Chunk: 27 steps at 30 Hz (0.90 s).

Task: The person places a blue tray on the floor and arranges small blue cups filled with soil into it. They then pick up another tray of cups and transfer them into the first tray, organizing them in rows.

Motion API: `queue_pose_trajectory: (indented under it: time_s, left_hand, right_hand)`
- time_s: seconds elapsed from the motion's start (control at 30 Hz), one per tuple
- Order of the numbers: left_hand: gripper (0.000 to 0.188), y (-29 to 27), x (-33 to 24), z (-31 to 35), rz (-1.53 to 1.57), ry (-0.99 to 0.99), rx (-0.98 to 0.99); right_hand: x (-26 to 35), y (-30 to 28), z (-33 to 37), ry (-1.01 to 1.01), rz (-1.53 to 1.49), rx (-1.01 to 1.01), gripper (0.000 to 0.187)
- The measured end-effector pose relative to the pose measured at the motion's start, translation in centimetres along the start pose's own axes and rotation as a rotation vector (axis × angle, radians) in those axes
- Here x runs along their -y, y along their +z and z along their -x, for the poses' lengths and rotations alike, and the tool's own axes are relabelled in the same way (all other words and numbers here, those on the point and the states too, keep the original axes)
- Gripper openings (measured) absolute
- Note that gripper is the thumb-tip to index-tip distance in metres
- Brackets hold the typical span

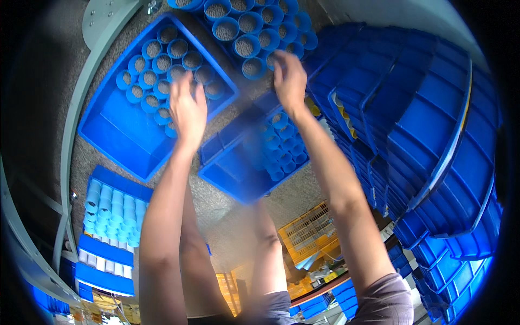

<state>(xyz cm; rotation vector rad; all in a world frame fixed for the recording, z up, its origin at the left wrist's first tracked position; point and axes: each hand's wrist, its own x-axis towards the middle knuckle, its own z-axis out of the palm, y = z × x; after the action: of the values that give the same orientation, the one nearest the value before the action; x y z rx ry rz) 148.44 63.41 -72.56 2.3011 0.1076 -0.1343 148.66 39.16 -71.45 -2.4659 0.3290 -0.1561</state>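
Seeing blue plastic bin (116, 127) on my feed, pellet-filled blue cups (150, 78) bunched inside. Left hand (188, 114) over those, can't tell if gripping. Then second cup cluster (246, 46), right hand (291, 81) at its edge, fingertips by rim, pinch unclear.

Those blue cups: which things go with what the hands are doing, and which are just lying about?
Seem part of the job:
left hand, near the pellet-filled cups
right hand, by more cups
open blue bin holding the first cups

Probably just lying about:
stacked blue bins
orange crate
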Motion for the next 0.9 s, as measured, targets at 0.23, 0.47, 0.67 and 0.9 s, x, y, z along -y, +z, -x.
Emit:
queue_pose_trajectory:
  time_s: [0.23,0.47,0.67,0.9]
  left_hand:
    - [0.049,1.2,-7.6,-19.4,-0.09,0.253,-0.377]
    - [0.042,3.6,-8.4,-25.8,-0.188,0.202,0.106]
    - [0.019,6.6,-6.6,-27.9,-0.252,0.12,-0.03]
    - [0.018,0.4,-6.2,-23.8,-0.107,0.46,-0.073]
  right_hand:
    - [3.4,4.6,-20.4,-0.5,0.242,-0.234,0.052]
    - [1.9,7.0,-31.1,-0.345,0.409,0.373,0.04]
    - [-0.3,9.7,-30.9,-0.181,0.35,0.222,0.025]
    - [2.5,4.9,-26.8,-0.322,0.536,0.129,0.022]
